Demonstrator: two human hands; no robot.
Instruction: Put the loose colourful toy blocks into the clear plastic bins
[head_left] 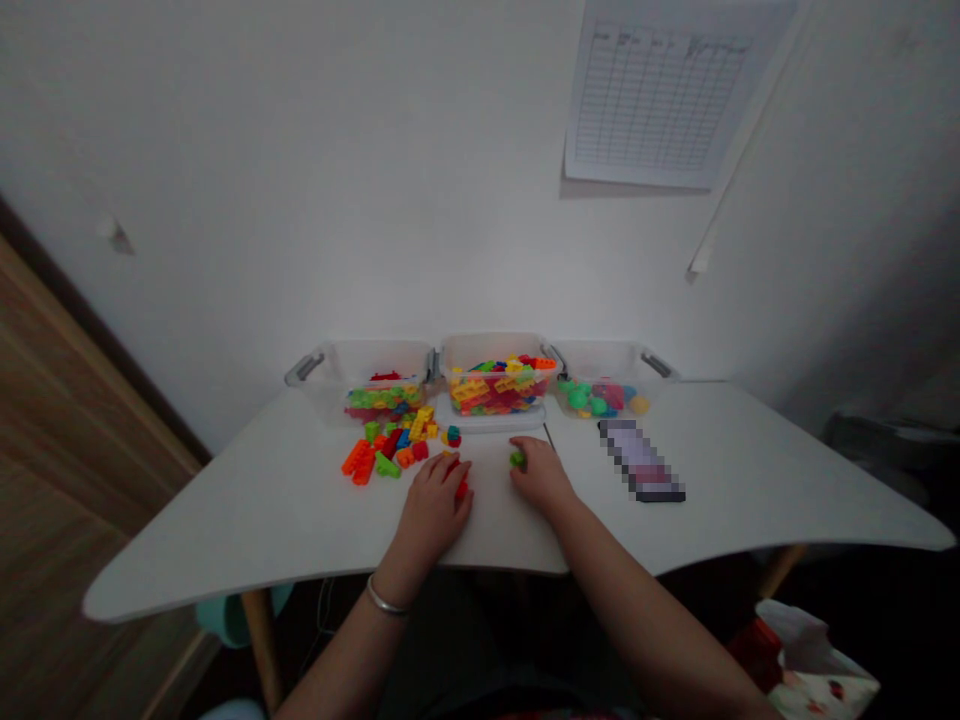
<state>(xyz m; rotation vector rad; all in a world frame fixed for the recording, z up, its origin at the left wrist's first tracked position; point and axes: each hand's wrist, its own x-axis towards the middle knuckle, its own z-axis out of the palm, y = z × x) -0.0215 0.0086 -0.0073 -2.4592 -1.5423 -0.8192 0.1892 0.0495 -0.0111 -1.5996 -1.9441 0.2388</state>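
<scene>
My left hand (pixel 433 500) rests low over the white table, its fingers curled around a red toy brick (pixel 462 489) that shows beside the fingertips. To the right, my right hand (pixel 543 476) has a small green toy brick (pixel 517 458) between thumb and fingers, close to the tabletop. The two hands are apart, and so are the bricks they hold. Left of my left hand lies a loose pile of toy bricks, among them orange bricks (pixel 358 462), a light green brick (pixel 387 465) and yellow bricks (pixel 424 422).
Along the wall stand three clear bins: a left bin (pixel 330 395) and a middle bin (pixel 495 348) with bricks, a right bin (pixel 600 352) with rounded pieces. A white lid (pixel 491 424) lies before the middle one. A phone (pixel 641 460) lies at right.
</scene>
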